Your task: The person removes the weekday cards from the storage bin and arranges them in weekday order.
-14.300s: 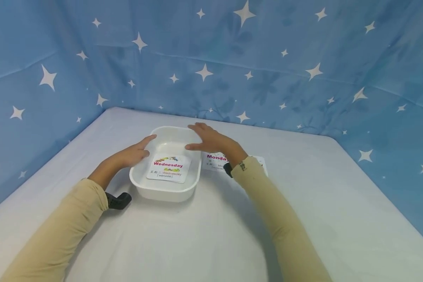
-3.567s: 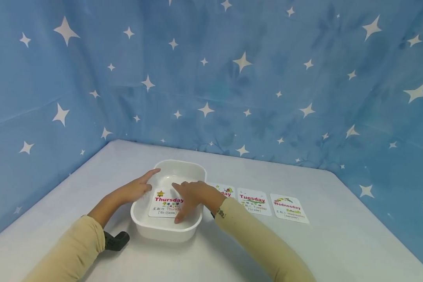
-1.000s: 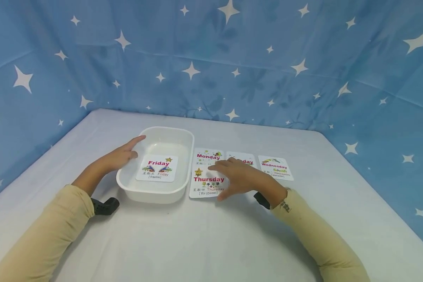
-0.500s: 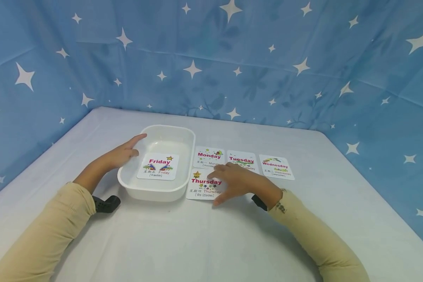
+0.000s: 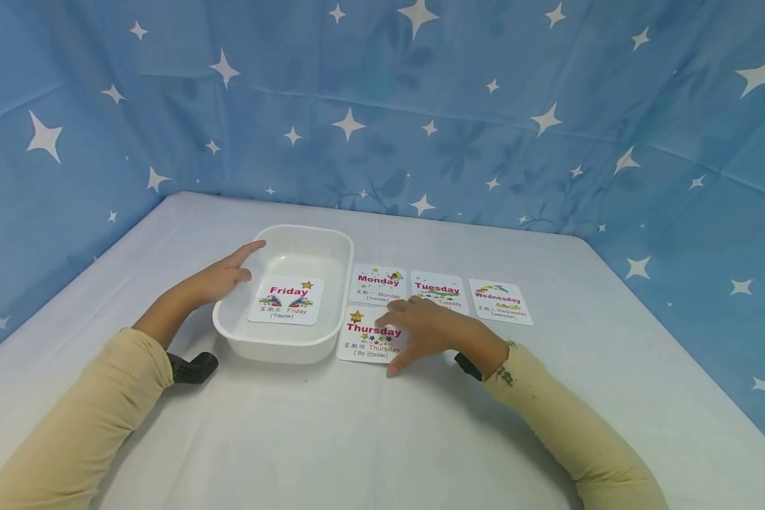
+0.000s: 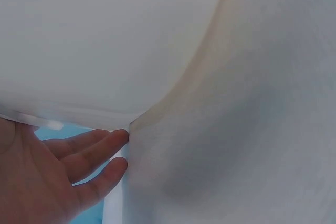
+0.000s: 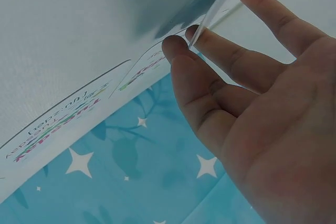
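In the head view my left hand [image 5: 217, 281] holds the near-left rim of a white plastic tub [image 5: 274, 355]. Some of its fingers show outside the wall in the left wrist view. Inside the tub lies a square word card, "Friday" [image 5: 285, 301]. My right hand [image 5: 428, 329] pinches the "Thursday" card [image 5: 365, 347] between thumb and fingers, over the table just right of the tub. The right wrist view shows this card [image 7: 215, 6] nearly edge-on between the fingertips. My hand covers its right part.
Behind the Thursday card lie a "Monday" card [image 5: 379, 285], a "Tuesday" card [image 5: 438, 285], partly covered by my hand, and a "Wednesday" card [image 5: 500, 301]. They form a row on the white-covered table [image 5: 331, 439]. A blue star-patterned curtain [image 5: 382, 163] stands behind.
The Monday, Tuesday and Wednesday cards came out of the tub into a row; Thursday followed. Over the last second Thursday shifted slightly nearer and left, below Monday. My left hand stays on the tub.
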`<action>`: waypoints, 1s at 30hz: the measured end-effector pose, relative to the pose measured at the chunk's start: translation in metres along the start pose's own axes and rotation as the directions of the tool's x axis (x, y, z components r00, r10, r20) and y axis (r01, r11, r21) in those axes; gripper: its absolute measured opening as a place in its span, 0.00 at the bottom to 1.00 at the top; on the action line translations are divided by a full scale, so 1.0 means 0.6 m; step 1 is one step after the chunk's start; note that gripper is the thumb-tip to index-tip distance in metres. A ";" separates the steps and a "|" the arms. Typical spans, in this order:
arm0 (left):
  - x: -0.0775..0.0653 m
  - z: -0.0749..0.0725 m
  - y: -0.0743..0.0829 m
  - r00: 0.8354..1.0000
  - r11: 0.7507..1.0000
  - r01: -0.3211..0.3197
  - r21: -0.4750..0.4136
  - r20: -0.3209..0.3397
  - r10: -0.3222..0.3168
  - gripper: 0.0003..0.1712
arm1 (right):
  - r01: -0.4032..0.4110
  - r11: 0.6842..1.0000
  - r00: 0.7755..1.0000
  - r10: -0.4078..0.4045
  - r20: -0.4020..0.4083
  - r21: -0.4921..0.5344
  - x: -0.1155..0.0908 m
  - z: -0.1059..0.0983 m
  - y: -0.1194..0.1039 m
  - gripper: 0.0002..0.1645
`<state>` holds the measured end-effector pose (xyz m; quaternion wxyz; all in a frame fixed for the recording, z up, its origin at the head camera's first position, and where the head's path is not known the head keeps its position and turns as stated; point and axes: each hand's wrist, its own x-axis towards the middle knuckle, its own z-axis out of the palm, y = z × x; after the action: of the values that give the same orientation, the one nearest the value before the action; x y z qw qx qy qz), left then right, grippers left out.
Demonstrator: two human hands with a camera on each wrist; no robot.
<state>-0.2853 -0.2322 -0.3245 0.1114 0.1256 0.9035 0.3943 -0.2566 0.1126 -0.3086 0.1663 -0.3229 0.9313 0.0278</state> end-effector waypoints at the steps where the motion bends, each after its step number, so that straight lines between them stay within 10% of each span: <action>1: 0.000 0.000 0.000 1.000 1.000 -0.001 0.000 0.001 0.001 0.38 | -0.003 1.000 1.000 0.003 0.003 0.000 0.000 0.001 0.000 0.49; 30: 0.000 -0.002 0.003 1.000 1.000 0.000 -0.012 0.012 0.000 0.39 | -0.039 0.998 0.999 0.038 0.039 0.042 0.008 0.007 0.000 0.46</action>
<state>-0.2853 -0.2320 -0.3225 0.1178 0.1271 0.9005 0.3989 -0.2588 0.1103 -0.3140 0.1905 -0.3008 0.9343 0.0174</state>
